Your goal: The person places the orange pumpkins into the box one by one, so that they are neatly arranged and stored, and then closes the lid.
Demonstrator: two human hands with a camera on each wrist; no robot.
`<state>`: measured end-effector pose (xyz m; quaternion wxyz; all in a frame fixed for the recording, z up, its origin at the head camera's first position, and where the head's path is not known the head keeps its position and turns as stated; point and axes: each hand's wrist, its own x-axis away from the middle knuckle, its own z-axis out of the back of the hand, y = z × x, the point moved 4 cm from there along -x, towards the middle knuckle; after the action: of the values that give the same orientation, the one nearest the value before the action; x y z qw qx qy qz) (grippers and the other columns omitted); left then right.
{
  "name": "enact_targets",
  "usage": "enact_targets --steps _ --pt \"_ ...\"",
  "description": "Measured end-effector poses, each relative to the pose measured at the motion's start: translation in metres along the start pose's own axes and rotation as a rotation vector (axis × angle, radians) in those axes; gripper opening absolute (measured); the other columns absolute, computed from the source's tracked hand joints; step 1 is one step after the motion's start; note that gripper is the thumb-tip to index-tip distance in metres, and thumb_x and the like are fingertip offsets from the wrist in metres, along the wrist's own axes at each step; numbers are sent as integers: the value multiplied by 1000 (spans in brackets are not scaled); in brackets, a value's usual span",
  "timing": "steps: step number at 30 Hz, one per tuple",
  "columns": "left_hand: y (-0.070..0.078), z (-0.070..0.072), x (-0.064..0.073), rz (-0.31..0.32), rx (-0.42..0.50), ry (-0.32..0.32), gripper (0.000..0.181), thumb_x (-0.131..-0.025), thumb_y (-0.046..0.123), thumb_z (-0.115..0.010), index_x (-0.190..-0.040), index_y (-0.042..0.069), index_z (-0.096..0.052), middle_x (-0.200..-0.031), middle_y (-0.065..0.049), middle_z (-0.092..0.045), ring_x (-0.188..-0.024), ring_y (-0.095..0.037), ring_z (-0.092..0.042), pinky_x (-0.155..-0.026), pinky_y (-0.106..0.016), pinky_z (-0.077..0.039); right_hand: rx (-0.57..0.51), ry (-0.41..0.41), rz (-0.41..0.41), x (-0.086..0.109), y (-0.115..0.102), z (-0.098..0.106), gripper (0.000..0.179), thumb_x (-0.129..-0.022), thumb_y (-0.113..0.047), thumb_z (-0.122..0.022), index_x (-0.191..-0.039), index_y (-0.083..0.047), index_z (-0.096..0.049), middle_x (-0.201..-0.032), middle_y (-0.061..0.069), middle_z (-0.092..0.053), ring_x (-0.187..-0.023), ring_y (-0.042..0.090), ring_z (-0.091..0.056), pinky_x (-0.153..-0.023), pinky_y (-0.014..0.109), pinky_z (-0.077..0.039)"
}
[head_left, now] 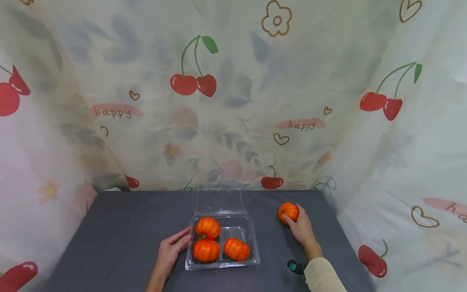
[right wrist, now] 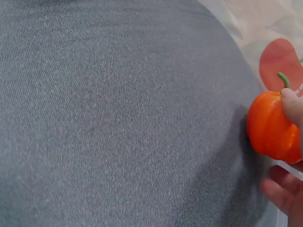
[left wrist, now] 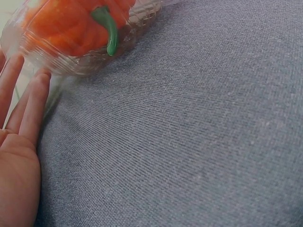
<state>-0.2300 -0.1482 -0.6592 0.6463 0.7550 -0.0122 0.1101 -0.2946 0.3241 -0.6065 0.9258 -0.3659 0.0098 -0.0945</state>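
Observation:
A clear plastic clamshell box [head_left: 257,253] stands on the table with its lid [head_left: 219,201] raised at the back. Inside it lie three small orange pumpkins: one at the back left [head_left: 208,228], one at the front left [head_left: 206,250] and one at the front right [head_left: 236,249]. My left hand [head_left: 173,250] touches the box's left wall with extended fingers [left wrist: 35,101]. To the right of the box, my right hand [head_left: 303,231] grips another orange pumpkin [head_left: 288,213] with a green stem, its thumb against the top near the stem in the right wrist view.
Dark grey cloth covers the table [head_left: 127,235]. A patterned curtain [head_left: 233,121] encloses the back and both sides. A black band with a teal part [head_left: 296,267] shows at my right wrist, beside the cream sleeve [head_left: 322,275].

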Motion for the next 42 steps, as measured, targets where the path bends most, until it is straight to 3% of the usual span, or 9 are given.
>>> enact_targets --steps 12,16,22,28,32,36,42 --pt "0 1 -1 10 13 -10 51 -87 20 -82 -132 2 -68 -119 -2 -77 -100 -2 -74 -83 -21 -61 -56 28 80 3 -20 -2 80 -102 -32 -63 -160 -2 -18 -153 32 -34 -135 46 -44 -115 64 -38" --pt "3 3 -1 3 4 -7 49 -87 20 -82 -131 2 -68 -118 0 -77 -99 -2 -74 -83 -21 -61 -65 63 130 2 -33 -2 78 -99 -32 -68 -159 -6 -25 -149 29 -40 -130 44 -47 -111 62 -42" --pt "5 7 0 6 -10 14 51 -87 22 -82 -131 3 -68 -118 1 -77 -99 -1 -74 -82 -21 -61 -54 126 263 3 -58 3 74 -93 -34 -76 -157 -19 -41 -128 19 -50 -108 31 -54 -91 41 -54" --pt "3 6 2 23 5 16 52 -86 23 -83 -131 3 -68 -122 -5 -75 -99 -3 -74 -82 -22 -62 -79 156 333 8 -83 11 75 -91 -34 -78 -156 -21 -42 -129 16 -51 -106 27 -57 -83 29 -54" --pt "2 4 1 21 19 11 52 -85 22 -83 -131 4 -69 -121 -4 -76 -99 -4 -75 -83 -22 -62 -139 140 333 14 -97 12 82 -91 -33 -78 -158 -14 -35 -141 17 -50 -114 32 -60 -85 33 -55" --pt "1 1 0 17 21 2 52 -85 22 -84 -132 3 -68 -117 3 -77 -99 -3 -74 -83 -22 -62 -225 104 288 19 -107 10 83 -92 -37 -76 -158 -15 -32 -148 14 -51 -122 32 -61 -90 37 -55" --pt "1 1 -1 10 24 7 50 -86 18 -83 -131 2 -69 -113 8 -78 -99 -2 -74 -83 -22 -62 -292 62 313 27 -122 6 74 -92 -34 -77 -153 -17 -39 -144 11 -55 -118 30 -63 -88 30 -55"
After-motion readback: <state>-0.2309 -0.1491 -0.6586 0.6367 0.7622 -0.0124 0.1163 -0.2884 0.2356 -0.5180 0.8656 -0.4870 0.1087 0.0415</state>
